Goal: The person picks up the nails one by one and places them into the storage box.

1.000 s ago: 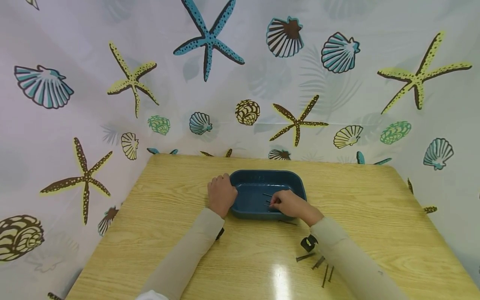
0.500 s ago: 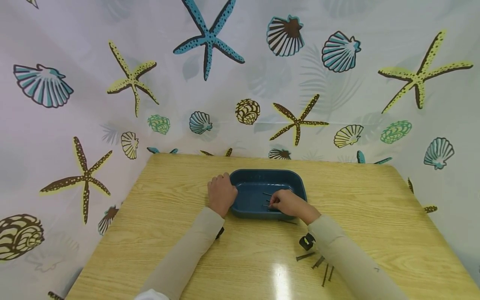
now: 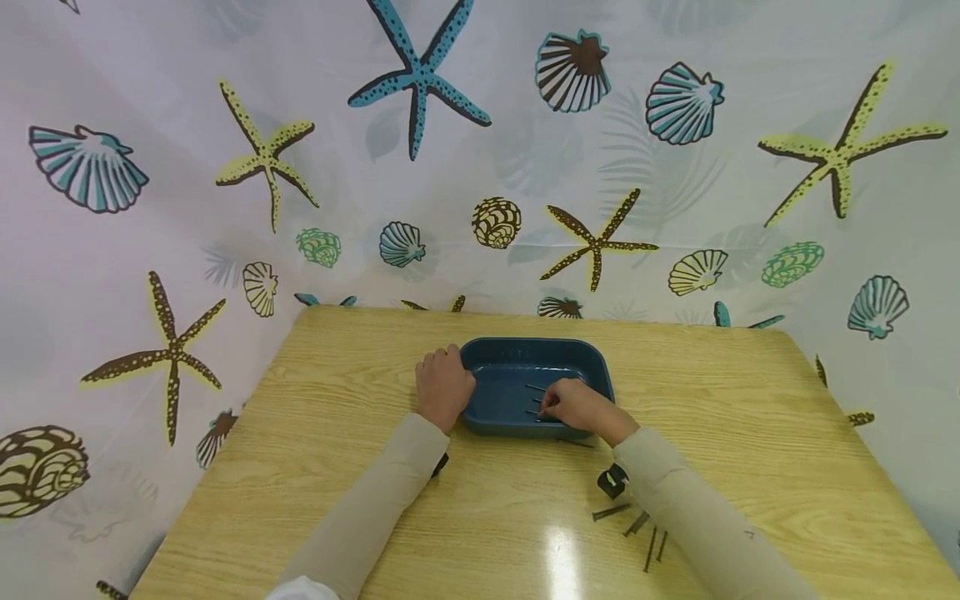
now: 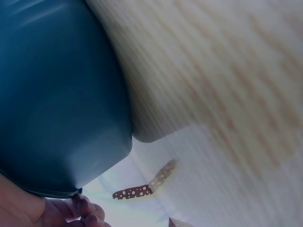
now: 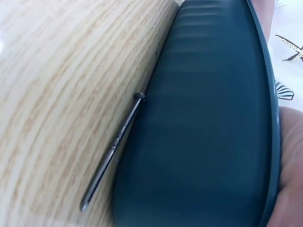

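Note:
A deep blue rectangular dish (image 3: 498,396) with rounded corners stands on the table. My left hand (image 3: 444,385) grips its left rim with the fingers curled. In the left wrist view, those fingertips (image 4: 87,210) show at the rim, below the dish's outer wall (image 4: 61,94). My right hand (image 3: 581,404) reaches over the front rim into the dish and pinches a thin metal nail (image 3: 533,412) near the dish floor. Another nail (image 3: 535,387) lies farther back inside. Outside, a loose nail (image 5: 111,151) lies on the table along the front wall.
Several more nails (image 3: 650,550) lie spread on the wooden table (image 3: 345,358) beside my right forearm. A black wrist camera (image 3: 612,481) hangs under the right sleeve. Behind the table hangs a white curtain (image 3: 450,183) printed with shells and starfish.
The right hand stays inside the dish with only slight finger movement, and its forearm shifts a little to the left. The left hand and the dish stay in place.

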